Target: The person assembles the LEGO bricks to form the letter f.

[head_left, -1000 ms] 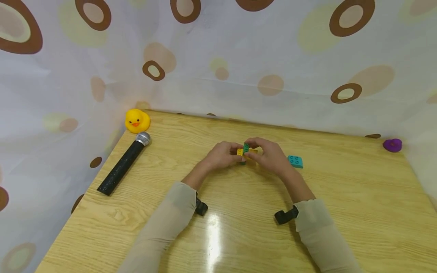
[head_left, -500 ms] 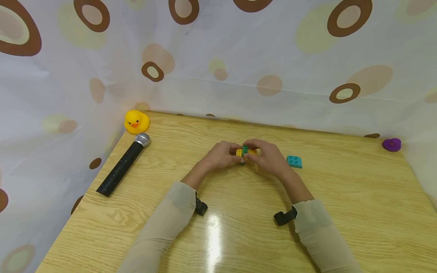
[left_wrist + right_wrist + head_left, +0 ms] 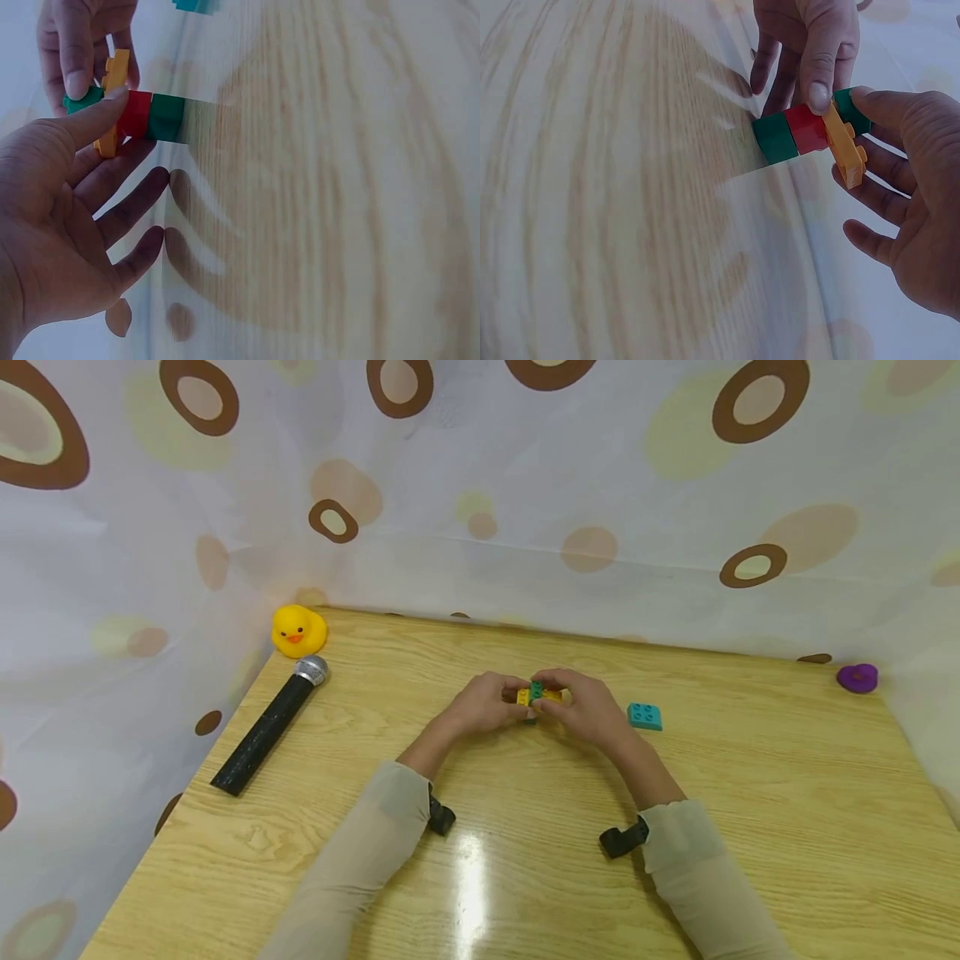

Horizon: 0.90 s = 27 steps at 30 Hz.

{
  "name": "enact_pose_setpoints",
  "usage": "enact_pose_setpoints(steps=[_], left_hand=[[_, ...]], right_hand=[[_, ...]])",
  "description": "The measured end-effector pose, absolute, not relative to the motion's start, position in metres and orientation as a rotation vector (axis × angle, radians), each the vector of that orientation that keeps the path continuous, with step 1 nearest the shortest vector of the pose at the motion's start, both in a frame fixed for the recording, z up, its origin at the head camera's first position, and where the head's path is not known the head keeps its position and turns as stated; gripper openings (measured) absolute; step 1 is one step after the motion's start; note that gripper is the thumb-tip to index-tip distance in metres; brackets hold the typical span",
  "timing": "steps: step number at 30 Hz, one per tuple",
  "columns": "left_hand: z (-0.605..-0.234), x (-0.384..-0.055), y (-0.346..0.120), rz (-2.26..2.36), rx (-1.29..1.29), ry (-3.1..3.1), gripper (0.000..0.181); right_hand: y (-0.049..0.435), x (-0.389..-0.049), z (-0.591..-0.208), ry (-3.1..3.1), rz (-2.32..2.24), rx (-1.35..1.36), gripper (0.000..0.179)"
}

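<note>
Between the hands a small stack of toy building bricks stands on the table: a lower green brick (image 3: 775, 139), a red brick (image 3: 808, 129), a long yellow brick (image 3: 843, 147) lying crosswise, and an upper green brick (image 3: 852, 114) on top. My left hand (image 3: 483, 703) pinches the stack around the red and yellow bricks, its other fingers spread apart below in the left wrist view. From the other side, my right hand (image 3: 590, 706) holds the upper green brick between thumb and fingers, against the yellow one. Fingers partly cover the joint between those two.
A teal brick (image 3: 645, 716) lies just right of my right hand. At the left are a microphone (image 3: 272, 722) and a yellow rubber duck (image 3: 298, 631). A purple toy (image 3: 858, 677) sits at the far right corner. A patterned curtain (image 3: 480, 485) rises behind the table (image 3: 540, 877).
My right hand has brought the upper green brick slightly down onto the yellow brick. The left hand keeps its hold on the stack, and the head view has shifted slightly.
</note>
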State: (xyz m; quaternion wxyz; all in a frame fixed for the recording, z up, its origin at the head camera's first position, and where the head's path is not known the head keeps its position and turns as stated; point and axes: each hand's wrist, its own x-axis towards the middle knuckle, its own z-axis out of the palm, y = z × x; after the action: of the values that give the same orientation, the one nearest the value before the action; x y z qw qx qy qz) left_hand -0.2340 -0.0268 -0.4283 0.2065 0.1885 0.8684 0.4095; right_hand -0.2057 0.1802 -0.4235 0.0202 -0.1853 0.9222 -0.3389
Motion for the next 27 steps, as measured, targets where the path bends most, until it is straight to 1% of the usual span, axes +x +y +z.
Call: enact_pose_setpoints(steps=[9,20,27], left_hand=[[-0.4307,-0.2351,-0.0269,1.142,0.556,2.409,0.052],[-0.4309,-0.2336,-0.0265,1.135,0.539,2.424,0.056],[-0.4306,-0.2336,-0.0263,1.133,0.544,2.431,0.056]], right_hand=[[0.18,-0.2035,-0.4249,2.915,-0.974,-0.621,0.041],[0.1798,-0.2044,-0.4273,2.959,-0.943,-0.665,0.04],[0.179,-0.2058,-0.4234,3.043,-0.753,-0.721,0.04]])
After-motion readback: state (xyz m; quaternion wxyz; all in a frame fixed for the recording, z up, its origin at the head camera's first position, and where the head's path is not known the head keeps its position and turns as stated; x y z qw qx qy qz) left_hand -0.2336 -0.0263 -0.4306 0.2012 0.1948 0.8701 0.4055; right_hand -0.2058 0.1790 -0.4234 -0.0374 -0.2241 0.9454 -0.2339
